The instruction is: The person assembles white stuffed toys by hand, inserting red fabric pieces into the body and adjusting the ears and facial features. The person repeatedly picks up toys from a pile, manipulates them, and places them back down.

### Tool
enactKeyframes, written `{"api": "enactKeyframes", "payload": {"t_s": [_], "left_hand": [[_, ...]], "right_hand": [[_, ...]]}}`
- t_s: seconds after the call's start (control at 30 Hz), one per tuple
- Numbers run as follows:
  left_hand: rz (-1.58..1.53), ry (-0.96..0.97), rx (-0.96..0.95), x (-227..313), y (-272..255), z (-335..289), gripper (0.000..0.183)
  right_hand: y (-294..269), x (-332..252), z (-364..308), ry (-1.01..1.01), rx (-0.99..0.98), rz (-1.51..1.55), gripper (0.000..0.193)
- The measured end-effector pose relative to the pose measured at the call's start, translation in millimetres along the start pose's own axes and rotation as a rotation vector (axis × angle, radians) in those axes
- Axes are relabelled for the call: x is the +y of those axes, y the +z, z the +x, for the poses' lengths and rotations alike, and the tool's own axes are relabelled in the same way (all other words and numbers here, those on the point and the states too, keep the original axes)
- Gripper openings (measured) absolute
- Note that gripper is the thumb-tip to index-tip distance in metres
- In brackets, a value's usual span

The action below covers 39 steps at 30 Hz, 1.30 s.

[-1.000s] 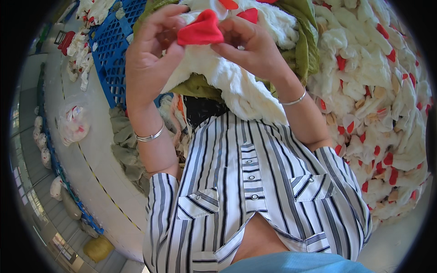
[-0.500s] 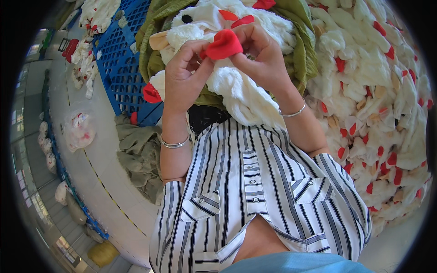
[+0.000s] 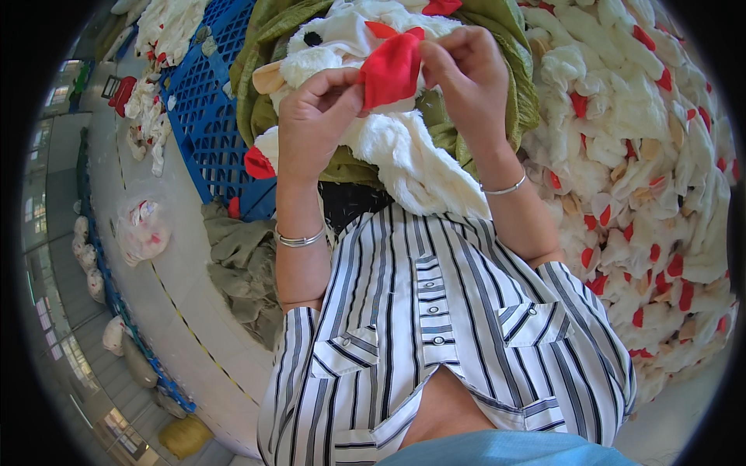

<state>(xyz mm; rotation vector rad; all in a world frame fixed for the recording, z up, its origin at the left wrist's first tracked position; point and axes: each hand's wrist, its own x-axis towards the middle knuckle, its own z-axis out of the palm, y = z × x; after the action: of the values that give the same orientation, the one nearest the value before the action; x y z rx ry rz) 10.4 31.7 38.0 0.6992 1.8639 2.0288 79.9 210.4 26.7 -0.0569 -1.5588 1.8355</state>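
Note:
Between my two hands a red fabric piece (image 3: 392,71) is stretched out, part of it pointing down. My left hand (image 3: 317,116) pinches its left edge between thumb and fingers. With thumb and forefinger, my right hand (image 3: 466,81) grips its upper right edge. Beneath lies an unstuffed white plush skin (image 3: 412,159) with a black eye patch, a beige flap and more red parts. Whether the red piece is joined to it is hidden by my hands. The plush rests in my lap on olive-green cloth (image 3: 517,85).
A large heap of white plush skins (image 3: 622,171) with red parts fills the right side. At the left are a blue plastic pallet (image 3: 210,116), a crumpled grey-green cloth (image 3: 245,252) and a clear plastic bag (image 3: 144,231) on the floor. Further plush pieces (image 3: 167,31) lie beyond.
The red piece went from a rounded, bunched shape to a flatter one hanging down. My right hand moved right and slightly up; my left hand stayed nearly in place.

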Motion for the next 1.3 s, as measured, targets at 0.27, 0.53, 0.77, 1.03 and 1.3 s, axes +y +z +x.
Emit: {"api": "enactKeyframes", "payload": {"t_s": [0.27, 0.53, 0.77, 1.03, 1.3], "left_hand": [[0.202, 0.237, 0.138, -10, 36, -6, 0.009], [0.134, 0.215, 0.09, -10, 36, -14, 0.006], [0.018, 0.117, 0.097, -7, 28, -14, 0.012], [0.233, 0.262, 0.048, -1, 25, -15, 0.017], [0.387, 0.328, 0.002, 48, 1, 2, 0.015]], "right_hand": [[22, 15, -32, 0.169, -0.073, 0.026, 0.019], [12, 5, -19, 0.051, -0.128, -0.459, 0.016], [4, -11, -28, 0.293, -0.311, 0.079, 0.013], [-5, -13, -13, 0.401, -0.464, 0.246, 0.019], [-18, 77, -20, 0.365, -0.7, -0.585, 0.071]]}}
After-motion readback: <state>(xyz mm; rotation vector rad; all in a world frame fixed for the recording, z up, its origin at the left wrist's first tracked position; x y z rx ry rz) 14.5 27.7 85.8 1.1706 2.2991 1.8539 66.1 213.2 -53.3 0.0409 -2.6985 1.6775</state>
